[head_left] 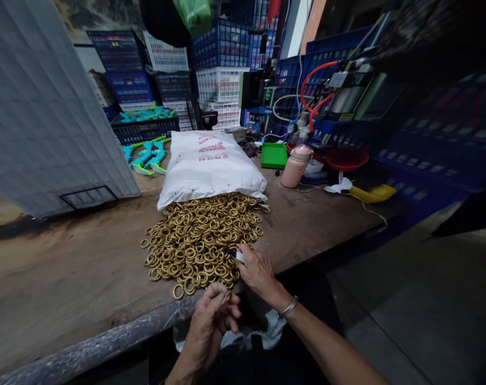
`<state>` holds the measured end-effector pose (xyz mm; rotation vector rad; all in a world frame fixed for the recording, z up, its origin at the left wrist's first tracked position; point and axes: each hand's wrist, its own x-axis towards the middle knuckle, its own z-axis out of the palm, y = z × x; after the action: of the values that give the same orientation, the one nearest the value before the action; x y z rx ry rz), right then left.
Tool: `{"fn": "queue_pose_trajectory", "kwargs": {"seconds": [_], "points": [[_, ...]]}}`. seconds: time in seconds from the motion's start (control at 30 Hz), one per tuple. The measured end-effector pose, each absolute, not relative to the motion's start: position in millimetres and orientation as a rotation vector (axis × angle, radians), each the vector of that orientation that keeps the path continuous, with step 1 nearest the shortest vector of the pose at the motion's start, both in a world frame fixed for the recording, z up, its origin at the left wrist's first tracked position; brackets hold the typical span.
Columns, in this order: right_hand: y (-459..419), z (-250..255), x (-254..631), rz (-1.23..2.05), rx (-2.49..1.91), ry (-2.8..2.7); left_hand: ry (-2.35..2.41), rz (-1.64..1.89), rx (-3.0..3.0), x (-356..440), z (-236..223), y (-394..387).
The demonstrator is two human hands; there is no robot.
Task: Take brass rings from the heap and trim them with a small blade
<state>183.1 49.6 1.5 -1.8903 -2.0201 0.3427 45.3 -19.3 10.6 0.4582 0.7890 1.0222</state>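
A heap of brass-coloured rings point(198, 235) lies on the brown worktable, reaching toward its front edge. Just in front of the heap, my left hand point(211, 318) is closed, thumb and finger pinching what looks like one brass-coloured ring point(228, 295); the fingers hide most of it. My right hand point(259, 271) is at the heap's right side, closed around a small tool point(235, 254) with a dark tip and a white section. The tip points left over the rings; whether it touches them I cannot tell.
A white printed sack point(211, 166) lies behind the rings. At left stands a grey ribbed panel point(54, 107). A pink bottle point(296, 167), green tray point(274, 155) and yellow scoop point(372, 193) sit at right. Stacked crates point(222, 45) line the back.
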Motion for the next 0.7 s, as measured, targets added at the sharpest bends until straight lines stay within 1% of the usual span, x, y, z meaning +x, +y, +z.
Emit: {"fn": "queue_pose_trajectory", "kwargs": {"seconds": [0.13,0.27,0.37,0.53,0.7], "points": [[53.9,2.5,178.2,0.33,-2.005,-2.034,0.722,0.985,0.368,41.5,10.1,-19.3],[57.6,-1.1,182.3,0.35,-1.974,-2.034,0.729,0.985,0.316,43.1,8.3,-18.6],[56.0,-3.3,190.3,0.42,-1.845,-1.976,0.798,1.028,0.391,46.3,9.2,-16.0],[35.4,1.4,196.6,0.64,-1.492,-1.926,0.957,1.086,0.544,52.1,11.0,-9.8],[15.8,11.1,186.9,0.851,-1.352,-1.885,1.091,1.033,0.753,52.3,9.4,-6.5]]}}
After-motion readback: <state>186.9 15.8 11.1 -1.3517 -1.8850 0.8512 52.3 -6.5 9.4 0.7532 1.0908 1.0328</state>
